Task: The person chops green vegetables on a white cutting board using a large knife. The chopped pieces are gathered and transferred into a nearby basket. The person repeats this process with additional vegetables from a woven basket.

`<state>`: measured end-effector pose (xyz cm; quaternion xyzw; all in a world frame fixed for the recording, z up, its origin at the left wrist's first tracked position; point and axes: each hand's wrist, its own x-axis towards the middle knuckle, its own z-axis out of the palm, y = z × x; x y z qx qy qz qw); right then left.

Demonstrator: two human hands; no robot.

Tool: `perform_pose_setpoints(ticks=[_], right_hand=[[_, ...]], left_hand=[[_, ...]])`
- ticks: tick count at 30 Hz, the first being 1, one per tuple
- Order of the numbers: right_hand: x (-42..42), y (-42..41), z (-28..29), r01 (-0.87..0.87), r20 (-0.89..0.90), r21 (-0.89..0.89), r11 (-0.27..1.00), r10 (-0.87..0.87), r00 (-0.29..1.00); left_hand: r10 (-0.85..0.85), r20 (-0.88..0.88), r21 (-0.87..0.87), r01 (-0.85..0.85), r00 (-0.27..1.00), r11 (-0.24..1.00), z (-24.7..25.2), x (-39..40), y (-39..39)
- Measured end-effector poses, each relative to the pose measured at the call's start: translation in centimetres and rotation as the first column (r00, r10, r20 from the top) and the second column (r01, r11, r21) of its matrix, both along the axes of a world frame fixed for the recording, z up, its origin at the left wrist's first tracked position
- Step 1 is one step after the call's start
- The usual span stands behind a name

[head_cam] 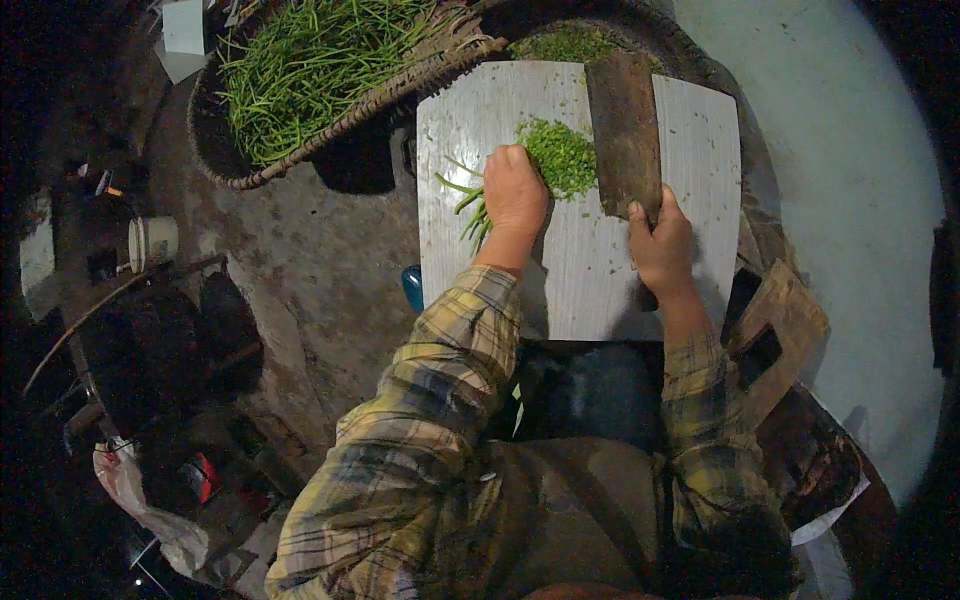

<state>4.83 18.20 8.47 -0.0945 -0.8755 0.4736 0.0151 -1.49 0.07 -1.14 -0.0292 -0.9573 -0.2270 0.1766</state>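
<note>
My left hand [516, 187] is closed around a small bunch of thin green stalks [471, 202], whose ends stick out to its left. Beside its knuckles lies a heap of chopped green pieces [559, 159]. In my right hand [664, 251] is the handle end of a broad cleaver [622, 135] with a dark, stained blade. The blade points away from me, just right of the heap, and partly covers its edge. All of this is over a pale wood-grain cutting board [577, 292], with loose green bits scattered on it.
A woven basket [360, 124] full of long green stalks [307, 82] stands beyond the board's left side. Behind the board, a dark container holds finely cut greens [566, 45]. A notched wooden board [784, 326] is at right, by a pale surface [847, 187]. A whitish bucket [154, 241] sits far left.
</note>
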Motion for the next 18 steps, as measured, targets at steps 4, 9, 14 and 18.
perform_pose_setpoints(ticks=[4, 9, 14, 18], right_hand=[[0.5, 1.0, -2.0, 0.005, 0.017, -0.008, 1.0, -0.005, 1.0], [0.6, 1.3, -3.1, 0.034, 0.004, 0.01, 0.999, -0.034, 0.999], [0.7, 1.5, -3.0, 0.033, 0.048, -0.001, 0.999, -0.033, 0.998], [0.3, 1.1, -0.4, 0.084, 0.19, -0.135, 0.987, -0.057, 0.98]], left_hand=[[0.025, 0.018, -0.022, -0.024, 1.0, 0.999, 0.3, -0.3, 0.4], [0.0, -0.052, -0.1, -0.006, 0.999, 0.995, 1.9, -0.1, 0.5], [0.114, 0.119, -0.15, -0.096, 0.986, 0.984, 3.5, -0.6, 0.4], [0.146, 0.248, -0.084, -0.129, 0.958, 0.988, 4.5, -1.3, -0.5]])
